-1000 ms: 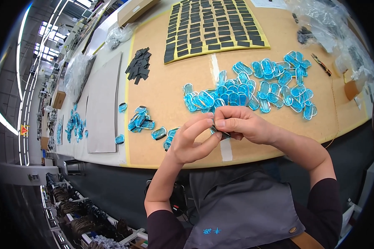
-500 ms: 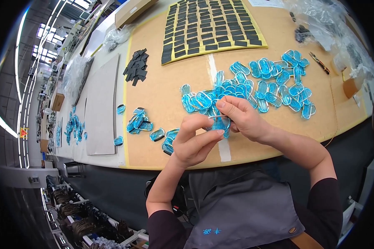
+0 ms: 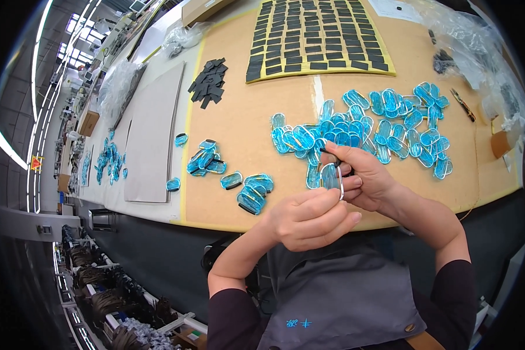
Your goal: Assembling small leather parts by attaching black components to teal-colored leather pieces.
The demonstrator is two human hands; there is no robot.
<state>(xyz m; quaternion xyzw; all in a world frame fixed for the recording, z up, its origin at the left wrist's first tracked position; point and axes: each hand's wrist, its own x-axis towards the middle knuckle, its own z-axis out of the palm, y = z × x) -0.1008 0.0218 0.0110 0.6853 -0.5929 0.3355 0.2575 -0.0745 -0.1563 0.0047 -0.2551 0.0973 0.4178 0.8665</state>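
Note:
My left hand (image 3: 310,217) is closed, pinching the lower end of an oval metal ring with blue clear film (image 3: 328,177) above the table's front edge. Beside it, my right hand (image 3: 372,176) grips a small black strip (image 3: 331,156) between thumb and forefinger. More black shows among its curled fingers, partly hidden, and those fingers lie close against the ring. Beyond my hands spreads a loose heap of similar blue oval rings (image 3: 339,127). Over to the left sit blue ovals with a black strip on one side (image 3: 252,195), several of them piled together.
A yellow-edged board (image 3: 321,69) bears rows of black strips at the back. Left of it lies a pile of loose black strips (image 3: 208,81). Grey sheets (image 3: 151,140) rest at the left, and snips (image 3: 463,105) at the right near crumpled clear plastic (image 3: 469,49).
The whole view has shifted, with the table sitting farther right. My hands have come nearer the front edge, the ring now stands more upright, and a black strip shows in my right hand.

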